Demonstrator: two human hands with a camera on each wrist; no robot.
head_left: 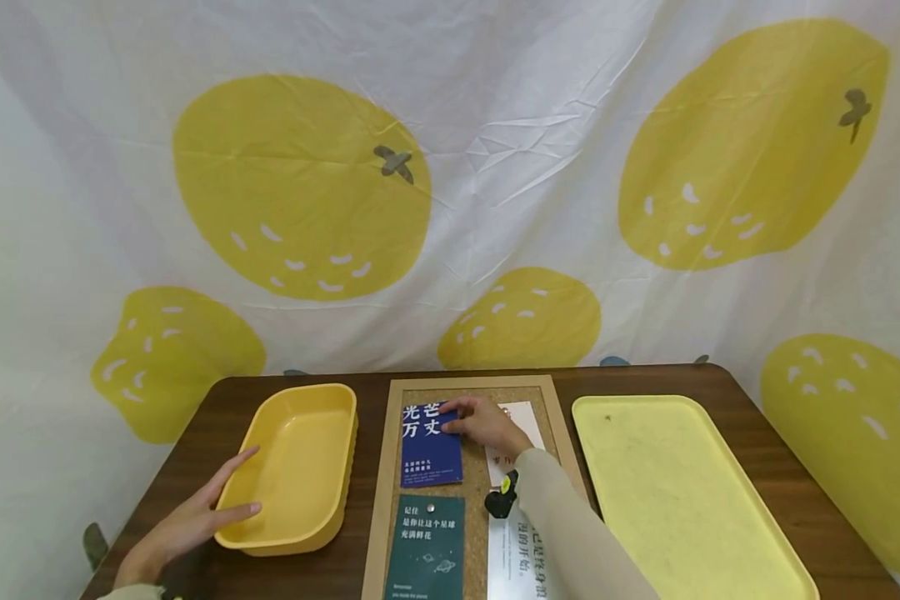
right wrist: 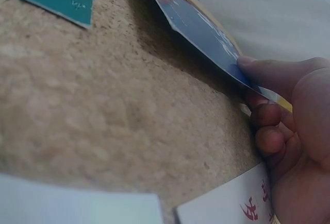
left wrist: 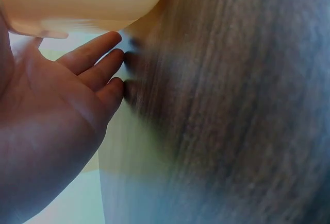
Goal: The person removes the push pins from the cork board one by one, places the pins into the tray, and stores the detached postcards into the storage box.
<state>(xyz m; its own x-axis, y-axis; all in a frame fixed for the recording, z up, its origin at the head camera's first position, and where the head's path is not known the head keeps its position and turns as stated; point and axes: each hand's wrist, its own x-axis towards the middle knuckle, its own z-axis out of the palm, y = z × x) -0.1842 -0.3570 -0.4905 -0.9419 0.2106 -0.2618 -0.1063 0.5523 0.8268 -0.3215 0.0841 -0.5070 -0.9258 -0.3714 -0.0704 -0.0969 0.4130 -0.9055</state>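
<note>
Head view: lower centre, right hand (head_left: 487, 423) pinches blue card (head_left: 429, 454) by its edge over corkboard (head_left: 471, 382); lower left, left hand (head_left: 183, 521) grips yellow basin (head_left: 292, 450). Light, level grip should spare creasing.

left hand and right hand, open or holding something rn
Left hand: open, resting at the rim of the yellow bin.
Right hand: closed, pinching the blue card.

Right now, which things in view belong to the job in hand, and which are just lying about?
In the job:
Blue card, pinched by the right hand
Yellow bin, with the left hand at its rim
Corkboard, under the blue card
Green card, probably

Seemingly just lying about:
Yellow tray, untouched
Lemon-print curtain, a backdrop
</note>
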